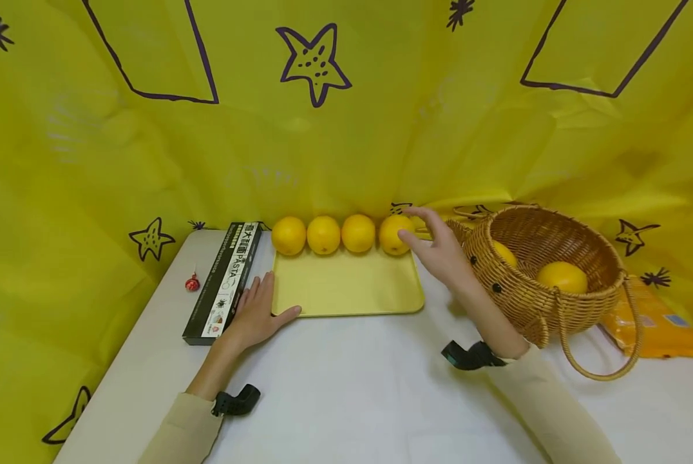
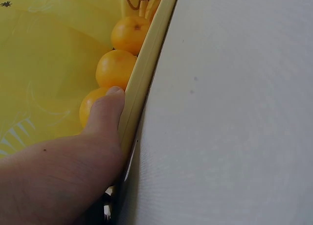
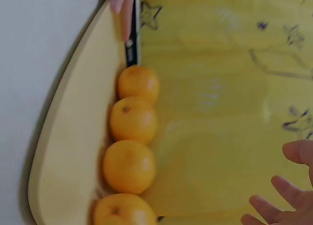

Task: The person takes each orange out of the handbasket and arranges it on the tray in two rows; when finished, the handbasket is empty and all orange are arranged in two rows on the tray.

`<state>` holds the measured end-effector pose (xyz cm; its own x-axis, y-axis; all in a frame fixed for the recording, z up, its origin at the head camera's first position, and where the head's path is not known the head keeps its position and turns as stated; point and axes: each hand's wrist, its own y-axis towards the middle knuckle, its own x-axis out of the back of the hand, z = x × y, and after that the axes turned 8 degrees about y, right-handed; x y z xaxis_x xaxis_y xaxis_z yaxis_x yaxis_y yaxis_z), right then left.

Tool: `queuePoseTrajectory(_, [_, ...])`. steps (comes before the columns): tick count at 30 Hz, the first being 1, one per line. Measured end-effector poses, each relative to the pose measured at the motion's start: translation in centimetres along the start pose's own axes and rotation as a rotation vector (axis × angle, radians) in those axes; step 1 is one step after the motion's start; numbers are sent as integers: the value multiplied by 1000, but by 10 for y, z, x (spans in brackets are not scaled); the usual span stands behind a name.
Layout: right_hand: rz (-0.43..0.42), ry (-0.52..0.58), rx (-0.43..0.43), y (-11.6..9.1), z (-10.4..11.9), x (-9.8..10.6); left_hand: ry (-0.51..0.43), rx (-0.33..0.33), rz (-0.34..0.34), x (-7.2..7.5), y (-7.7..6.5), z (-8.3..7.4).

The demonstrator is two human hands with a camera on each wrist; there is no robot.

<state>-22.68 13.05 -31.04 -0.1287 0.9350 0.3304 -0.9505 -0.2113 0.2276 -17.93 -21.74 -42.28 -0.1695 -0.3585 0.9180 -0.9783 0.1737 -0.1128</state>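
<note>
Several oranges point(image 1: 323, 235) stand in a row along the far edge of a yellow tray point(image 1: 346, 283). My left hand point(image 1: 259, 316) rests at the tray's near left corner, fingers straight along its left side beside a black pasta box point(image 1: 221, 283). Its thumb point(image 2: 108, 110) lies at the tray's near rim. My right hand point(image 1: 439, 254) is by the orange at the right end point(image 1: 395, 235), thumb and fingers spread apart. In the right wrist view, the right hand's fingers point(image 3: 286, 193) show at the lower right, away from the oranges and holding nothing.
A wicker basket point(image 1: 590, 258) with oranges point(image 1: 562, 277) inside stands right of the tray, its handle looping toward the front. Beside it lies an orange packet point(image 1: 659, 322). A small red ornament point(image 1: 192, 282) lies left of the pasta box. Yellow cloth point(image 1: 370, 148) hangs behind.
</note>
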Motion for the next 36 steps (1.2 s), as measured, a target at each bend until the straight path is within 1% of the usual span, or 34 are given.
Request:
queuePoseTrajectory(3, [9,-4,71,-22,20,15,-1,9,-4,2,-4,3])
queuePoseTrajectory(5, [-9,-47,76,-30,33,32,11,15,-8,4,-4,4])
queuePoseTrajectory(7, [-20,-149,33,-31,42,55,10,12,-12,5,-3,5])
queuePoseTrajectory(8, [-2,-211,-1,-29,45,68,9,9,-15,6,-3,5])
queuePoseTrajectory(9, [35,-278,-49,-25,47,82,7,10,-16,7,-2,5])
queuePoseTrajectory(10, [89,-340,-91,-20,47,96,7,10,-16,8,-2,6])
queuePoseTrajectory(12, [227,-437,-162,-7,44,121,7,7,-14,9,-2,6])
queuePoseTrajectory(13, [302,-470,-181,1,41,133,14,10,-12,9,-2,7])
queuePoseTrajectory(16, [524,-562,-198,24,27,160,18,18,-10,9,-3,9])
queuePoseTrajectory(18, [649,-608,-231,38,19,176,13,18,-7,9,-3,10])
queuePoseTrajectory(20, [764,-627,-267,50,12,191,5,18,-4,9,-3,10])
queuePoseTrajectory(21, [805,-627,-298,56,10,198,7,19,-3,9,-3,10])
queuePoseTrajectory(23, [856,-594,-374,65,5,210,5,17,-5,9,-2,9])
queuePoseTrajectory(26, [909,-494,-503,74,-5,223,5,9,-11,9,0,6])
queuePoseTrajectory(29, [949,-371,-641,76,-17,233,-3,-7,-17,8,2,3])
queuePoseTrajectory(30, [951,-326,-676,75,-22,235,-4,-12,-18,7,3,3])
queuePoseTrajectory(32, [932,-249,-721,74,-31,238,1,-12,-18,6,4,2])
queuePoseTrajectory(36, [860,-162,-761,71,-48,237,6,-6,-11,3,3,2])
